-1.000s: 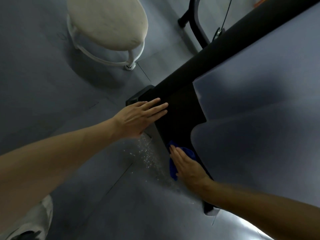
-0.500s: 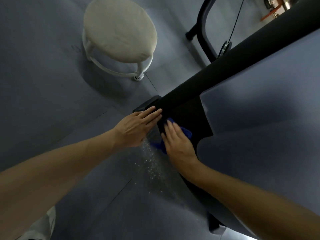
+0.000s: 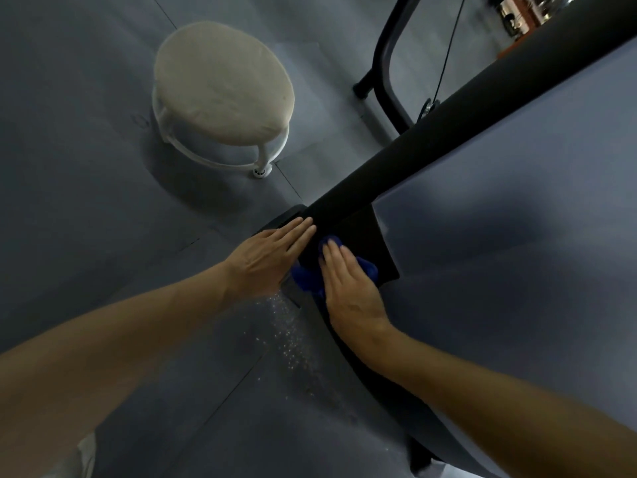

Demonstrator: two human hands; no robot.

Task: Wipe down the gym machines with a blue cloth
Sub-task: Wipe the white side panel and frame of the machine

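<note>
Wiping the black machine post [image 3: 448, 139] near its base with the blue cloth [image 3: 306, 279].
We press the cloth flat under our right hand [image 3: 348, 284], fingers straight and together, while our left hand [image 3: 272, 257] braces open beside it; firm overlapping strokes suit best. A white stool [image 3: 224, 98] and pale specks [image 3: 286, 336] on the floor lie close by.

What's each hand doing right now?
Left hand: open, flat against the black machine frame.
Right hand: open, pressing the blue cloth.
</note>
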